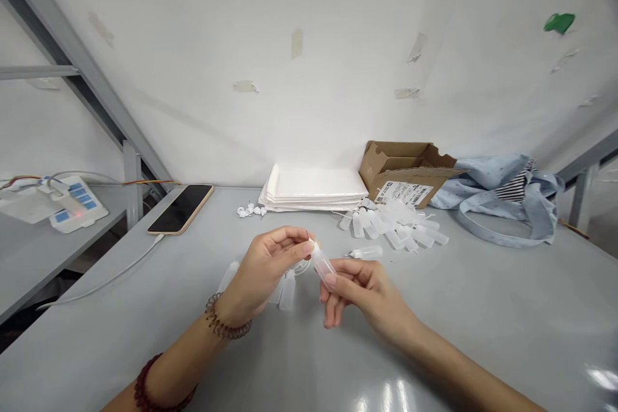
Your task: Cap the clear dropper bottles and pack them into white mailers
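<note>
Between my hands is a small translucent bottle (323, 265), tilted, with a white top and a thin needle-like tip pointing up. My right hand (362, 286) grips its body between thumb and fingers. At its top end, my left hand (268, 270) has thumb and fingers closed round the tip; what exactly they pinch is too small to tell. Several similar bottles (287, 291) lie beside and partly behind my left hand. Another bottle with a thin tip (367, 252) lies just beyond my right hand. A pile of bottles (398, 225) is at the back right.
White envelopes (316, 187) are stacked near the wall, small white caps (251, 210) to their left. Beside them are an open cardboard box (405, 174) and blue cloth (502, 196). A phone (181, 208) with a cable (116, 280) lies left on the grey table (299, 360).
</note>
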Demonstrator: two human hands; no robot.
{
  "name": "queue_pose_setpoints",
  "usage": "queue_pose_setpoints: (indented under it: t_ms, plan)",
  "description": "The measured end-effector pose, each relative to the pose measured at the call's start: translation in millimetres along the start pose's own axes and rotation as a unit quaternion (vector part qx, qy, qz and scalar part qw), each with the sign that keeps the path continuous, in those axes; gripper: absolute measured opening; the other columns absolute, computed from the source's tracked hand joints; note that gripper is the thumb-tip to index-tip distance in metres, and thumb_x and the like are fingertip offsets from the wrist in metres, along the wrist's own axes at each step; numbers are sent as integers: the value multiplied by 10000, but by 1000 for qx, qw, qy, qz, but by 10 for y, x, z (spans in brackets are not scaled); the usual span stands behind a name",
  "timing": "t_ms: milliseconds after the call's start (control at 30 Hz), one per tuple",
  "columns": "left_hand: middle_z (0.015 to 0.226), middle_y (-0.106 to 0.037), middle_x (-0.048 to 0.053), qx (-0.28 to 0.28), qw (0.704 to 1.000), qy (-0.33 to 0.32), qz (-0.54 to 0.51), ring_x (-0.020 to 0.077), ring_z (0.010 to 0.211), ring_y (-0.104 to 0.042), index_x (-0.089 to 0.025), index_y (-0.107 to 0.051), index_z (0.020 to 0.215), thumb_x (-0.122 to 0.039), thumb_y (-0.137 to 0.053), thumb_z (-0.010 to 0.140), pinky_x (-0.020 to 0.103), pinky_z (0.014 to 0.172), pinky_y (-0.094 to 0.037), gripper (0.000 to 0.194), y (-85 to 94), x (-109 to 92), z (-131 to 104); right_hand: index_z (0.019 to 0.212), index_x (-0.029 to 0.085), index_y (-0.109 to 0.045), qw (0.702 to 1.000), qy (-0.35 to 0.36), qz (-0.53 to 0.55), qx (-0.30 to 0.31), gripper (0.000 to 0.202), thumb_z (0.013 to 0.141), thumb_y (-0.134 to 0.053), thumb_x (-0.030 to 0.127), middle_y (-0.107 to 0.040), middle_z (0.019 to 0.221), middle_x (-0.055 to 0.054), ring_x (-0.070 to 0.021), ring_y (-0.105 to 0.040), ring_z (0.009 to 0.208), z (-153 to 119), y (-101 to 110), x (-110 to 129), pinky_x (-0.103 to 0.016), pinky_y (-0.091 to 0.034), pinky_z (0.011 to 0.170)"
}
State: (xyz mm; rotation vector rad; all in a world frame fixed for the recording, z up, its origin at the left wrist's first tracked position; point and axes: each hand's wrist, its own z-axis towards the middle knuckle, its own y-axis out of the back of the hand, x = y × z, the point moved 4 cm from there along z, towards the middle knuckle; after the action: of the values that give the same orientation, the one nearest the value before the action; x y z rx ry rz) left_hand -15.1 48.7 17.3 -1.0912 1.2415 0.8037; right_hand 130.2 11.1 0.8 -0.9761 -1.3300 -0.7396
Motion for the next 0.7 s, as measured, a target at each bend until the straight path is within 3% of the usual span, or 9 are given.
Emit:
queue_pose_setpoints:
  t_ms: [100, 233, 367, 433, 600, 700]
  plan:
    - [871, -639, 16, 37, 998, -13, -48, 119, 780, -566, -192, -639, 962, -251, -679, 798, 247, 745, -455, 180, -25, -18, -5, 822, 102, -635, 982, -57, 173, 52, 217, 854, -588, 311, -629, 713, -27, -88, -639, 521, 20, -35, -25, -168, -494, 501]
    - [924, -642, 25, 69, 996, -13, -50, 124, 800, -582, -215, -631, 1041, -241, -654, 821, 251, 754, -460, 223, -45, -33, -32, 838, 81, -632, 959, -69, 249, 112, 223, 819, -635, 303, -631, 785, -51, -90, -647, 543, 16, -77, -68, -163, -505, 516]
    - [1009, -652, 56, 97, 995, 1, -17, 171, 912, -588, -216, -636, 1064, -282, -632, 835, 279, 801, -461, 239, -59, -55, -71, 857, 94, -625, 961, -63, 237, 130, 243, 791, -664, 325, -617, 778, -36, -79, -609, 481, 12, -75, -61, -182, -494, 463]
    - [1040, -648, 66, 80, 997, 2, 11, 189, 955, -574, -207, -640, 1050, -330, -626, 833, 290, 817, -460, 250, -48, -55, -71, 874, 102, -623, 973, -50, 191, 117, 242, 792, -664, 326, -621, 782, -33, -80, -607, 485, 25, -52, -50, -195, -497, 483]
    - [713, -614, -4, 20, 996, 17, 82, 122, 690, -554, -170, -630, 844, -334, -682, 777, 248, 694, -462, 185, -13, 13, -2, 843, 113, -615, 988, -33, 122, 88, 213, 813, -643, 322, -615, 700, -5, -79, -613, 501, 62, -26, -79, -192, -489, 523]
    - [775, -631, -1, 33, 997, 1, 71, 120, 725, -568, -173, -611, 913, -288, -703, 758, 244, 712, -465, 214, 3, 4, 32, 819, 109, -613, 983, -42, 155, 88, 207, 819, -633, 315, -606, 735, -13, -67, -592, 479, 70, -31, -126, -189, -486, 500]
